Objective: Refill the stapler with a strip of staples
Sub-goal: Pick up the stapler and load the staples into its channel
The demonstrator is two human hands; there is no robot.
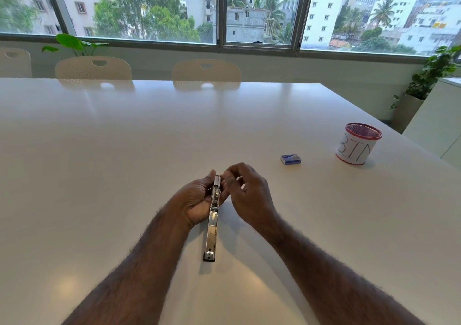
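stapler (212,221) lies swung open on the white table (124,150), its near end resting down in front of me, its far end cradled in my left hand (197,203), fingers wrapped around the magazine. my right hand (245,191) sits just right of the stapler's far end, fingertips pinched narrow on something thin and pale, likely the staple strip, though i cannot tell for sure. loading step, i reckon. next it wants lining up with the channel. staple box (290,159) waits well right of the stapler, before the bin cup (358,144).
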